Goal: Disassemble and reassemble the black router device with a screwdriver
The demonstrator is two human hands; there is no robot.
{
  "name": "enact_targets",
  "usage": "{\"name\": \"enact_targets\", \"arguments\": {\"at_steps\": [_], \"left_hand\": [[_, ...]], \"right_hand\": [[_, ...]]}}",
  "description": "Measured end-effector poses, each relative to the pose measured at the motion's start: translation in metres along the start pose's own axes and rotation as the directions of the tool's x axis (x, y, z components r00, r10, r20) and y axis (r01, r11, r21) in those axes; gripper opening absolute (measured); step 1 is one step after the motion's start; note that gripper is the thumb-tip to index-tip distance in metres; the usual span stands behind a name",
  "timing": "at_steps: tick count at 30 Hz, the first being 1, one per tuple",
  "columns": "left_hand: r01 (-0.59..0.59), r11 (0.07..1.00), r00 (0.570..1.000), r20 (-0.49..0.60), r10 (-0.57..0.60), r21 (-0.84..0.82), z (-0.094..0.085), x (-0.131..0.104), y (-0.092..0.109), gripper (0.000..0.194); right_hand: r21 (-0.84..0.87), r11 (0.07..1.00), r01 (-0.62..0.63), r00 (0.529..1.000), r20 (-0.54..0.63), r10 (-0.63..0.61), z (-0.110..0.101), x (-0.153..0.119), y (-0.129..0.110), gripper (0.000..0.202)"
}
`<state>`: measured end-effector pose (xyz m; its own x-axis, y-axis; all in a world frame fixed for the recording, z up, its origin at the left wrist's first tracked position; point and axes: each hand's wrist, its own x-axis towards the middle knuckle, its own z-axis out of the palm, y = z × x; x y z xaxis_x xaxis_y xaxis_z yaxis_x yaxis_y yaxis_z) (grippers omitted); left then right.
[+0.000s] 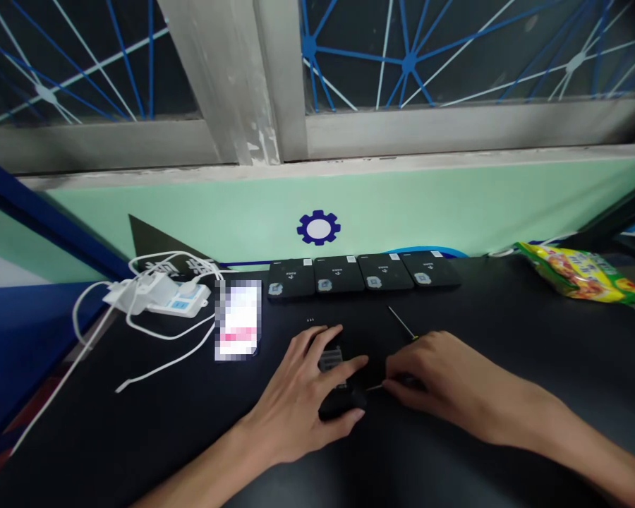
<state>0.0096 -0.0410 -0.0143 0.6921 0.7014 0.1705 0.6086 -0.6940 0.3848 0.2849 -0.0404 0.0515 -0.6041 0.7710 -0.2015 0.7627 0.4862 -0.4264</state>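
Observation:
My left hand [304,384] rests with its fingers partly spread over a small black device [343,402], steadying it between thumb and fingers on the desk. A grey ridged part [331,360] of the device shows between the fingers; the rest is covered. In my closed right hand [439,377] is a thin metal tool [375,386], its shaft pointing left to the device's right side. The fist hides the tool's handle. Just beyond the right hand, a screwdriver [402,322] lies on the desk. A few tiny silver pieces [310,320] lie beyond the left fingertips.
Several flat black boxes [339,274] stand in a row along the wall. To the left are a phone [238,321] with a lit screen, a white power strip [177,300] and tangled white cables [164,337]. A yellow-green snack bag [579,271] lies at the right.

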Motion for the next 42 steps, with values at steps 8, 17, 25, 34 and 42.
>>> {"name": "enact_targets", "arguments": {"at_steps": [8,17,25,34,42], "left_hand": [[-0.031,0.999,0.992,-0.125,0.027,-0.030,0.004,0.003,-0.001,0.065],[-0.157,0.979,0.978,-0.120,0.172,0.128,0.016,0.002,0.005,0.059],[-0.161,0.973,0.965,-0.178,0.190,0.167,0.019,0.004,0.003,0.053],[-0.037,0.999,0.989,-0.143,0.039,0.019,0.011,0.005,0.005,0.089],[-0.060,0.997,0.987,-0.147,0.065,0.041,0.008,0.002,0.001,0.090]], "right_hand": [[0.348,0.934,-0.084,0.986,-0.107,0.129,0.054,-0.017,-0.007,0.035],[0.331,0.944,-0.015,0.963,-0.251,0.103,0.090,-0.011,-0.013,0.039],[0.433,0.901,-0.005,0.958,-0.256,0.128,0.098,-0.011,-0.006,0.038],[0.478,0.879,-0.008,0.955,-0.258,0.149,0.092,-0.009,-0.008,0.039],[0.425,0.905,-0.029,0.969,-0.210,0.130,0.081,-0.016,-0.011,0.040]]}}
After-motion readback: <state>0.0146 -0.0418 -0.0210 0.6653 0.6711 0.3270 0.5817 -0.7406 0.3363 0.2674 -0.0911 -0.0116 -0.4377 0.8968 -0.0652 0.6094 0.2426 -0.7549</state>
